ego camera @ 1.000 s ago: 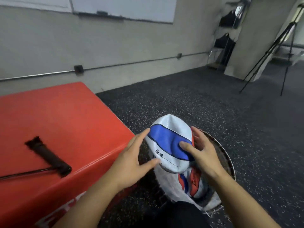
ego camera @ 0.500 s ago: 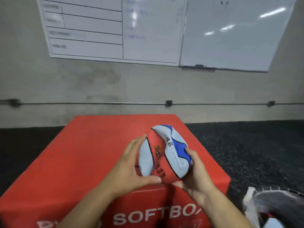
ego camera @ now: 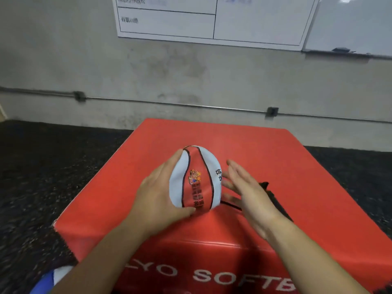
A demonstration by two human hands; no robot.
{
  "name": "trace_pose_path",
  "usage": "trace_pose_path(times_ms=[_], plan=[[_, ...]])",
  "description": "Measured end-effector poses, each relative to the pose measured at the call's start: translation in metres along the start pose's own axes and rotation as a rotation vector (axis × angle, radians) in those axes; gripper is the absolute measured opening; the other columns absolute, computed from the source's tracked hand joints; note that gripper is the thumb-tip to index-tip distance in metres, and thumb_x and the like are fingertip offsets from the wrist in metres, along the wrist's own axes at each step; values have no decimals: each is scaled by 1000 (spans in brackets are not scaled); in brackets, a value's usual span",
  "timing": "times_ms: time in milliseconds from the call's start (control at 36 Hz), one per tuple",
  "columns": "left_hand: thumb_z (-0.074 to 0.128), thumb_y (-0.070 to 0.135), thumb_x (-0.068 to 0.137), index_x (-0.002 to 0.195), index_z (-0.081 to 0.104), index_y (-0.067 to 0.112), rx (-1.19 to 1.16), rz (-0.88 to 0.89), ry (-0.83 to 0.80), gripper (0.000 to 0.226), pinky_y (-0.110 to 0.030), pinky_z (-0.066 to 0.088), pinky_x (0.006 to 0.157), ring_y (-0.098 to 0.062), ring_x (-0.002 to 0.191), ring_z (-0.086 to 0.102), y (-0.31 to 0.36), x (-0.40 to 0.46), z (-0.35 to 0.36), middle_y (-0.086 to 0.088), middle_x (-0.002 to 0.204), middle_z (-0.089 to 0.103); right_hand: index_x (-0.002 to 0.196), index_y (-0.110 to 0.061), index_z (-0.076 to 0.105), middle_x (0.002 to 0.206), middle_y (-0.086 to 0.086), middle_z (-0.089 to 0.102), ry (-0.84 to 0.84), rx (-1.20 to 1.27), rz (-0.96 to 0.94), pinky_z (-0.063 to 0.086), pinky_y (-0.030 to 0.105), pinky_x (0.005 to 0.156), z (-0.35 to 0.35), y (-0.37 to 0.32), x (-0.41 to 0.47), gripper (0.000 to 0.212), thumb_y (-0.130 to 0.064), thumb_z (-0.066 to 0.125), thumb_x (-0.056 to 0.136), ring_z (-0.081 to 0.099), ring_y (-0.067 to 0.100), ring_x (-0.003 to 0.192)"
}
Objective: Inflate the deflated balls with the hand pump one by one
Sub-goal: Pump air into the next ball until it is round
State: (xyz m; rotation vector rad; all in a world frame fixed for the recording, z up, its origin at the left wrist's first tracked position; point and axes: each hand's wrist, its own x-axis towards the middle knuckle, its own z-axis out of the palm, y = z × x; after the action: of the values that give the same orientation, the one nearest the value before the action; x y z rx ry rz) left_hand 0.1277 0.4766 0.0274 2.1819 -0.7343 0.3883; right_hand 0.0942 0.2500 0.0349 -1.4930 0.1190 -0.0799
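A deflated ball (ego camera: 196,177) with white and red panels, black seams and a printed logo stands on edge on the red soft box (ego camera: 297,166). My left hand (ego camera: 157,194) cups its left side, thumb under the lower edge and fingers up the side. My right hand (ego camera: 244,187) is just right of the ball with its fingers spread and straight, apart from it. The black hand pump (ego camera: 273,200) lies on the box behind my right hand, mostly hidden, and its thin black hose (ego camera: 230,204) shows below the ball.
The box stands on a dark speckled floor (ego camera: 53,166) against a grey wall (ego camera: 84,60) with whiteboards (ego camera: 254,18). A blue and white ball (ego camera: 53,276) shows at the lower left edge. White lettering runs along the box's front face.
The ball went from over the basket on the floor to the top of the red box. My right hand has let go of it and opened. The view swung left.
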Motion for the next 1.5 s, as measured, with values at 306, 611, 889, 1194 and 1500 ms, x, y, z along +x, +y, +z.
trace_pose_path(times_ms=[306,611,889,1194,1500], plan=[[78,74,68,164,19,42,6,-21,-147,117,-19,27,118,4,148,32,-53,9,3,32,156,36,145,-25,54,103,2,74,36,-183,-19,58,28,81,5,54,47,68,11,70,90,72,10,84],[100,65,43,162,6,51,-215,-271,-226,152,-35,29,127,15,149,21,-62,-6,-10,32,165,19,127,-19,61,94,4,75,-79,83,101,60,27,71,2,58,56,58,24,57,88,72,16,79],[91,54,58,165,9,44,-50,-149,-113,135,-42,29,126,3,154,22,-73,-4,-23,25,167,22,137,-35,59,129,-3,63,-59,-291,-168,54,24,97,9,50,52,66,8,73,89,64,12,110],[81,82,56,157,36,36,7,-117,-106,120,-44,35,124,-1,152,28,-85,-8,-31,23,164,30,135,-26,68,127,-7,70,33,-897,-71,44,21,100,-38,79,70,45,-15,78,93,66,16,116],[77,77,63,150,47,41,-20,-74,-91,99,-3,31,106,4,145,31,-79,4,-33,26,157,39,141,-32,62,126,-2,72,46,-1096,-167,49,35,102,-18,90,75,49,-19,73,95,66,23,119]])
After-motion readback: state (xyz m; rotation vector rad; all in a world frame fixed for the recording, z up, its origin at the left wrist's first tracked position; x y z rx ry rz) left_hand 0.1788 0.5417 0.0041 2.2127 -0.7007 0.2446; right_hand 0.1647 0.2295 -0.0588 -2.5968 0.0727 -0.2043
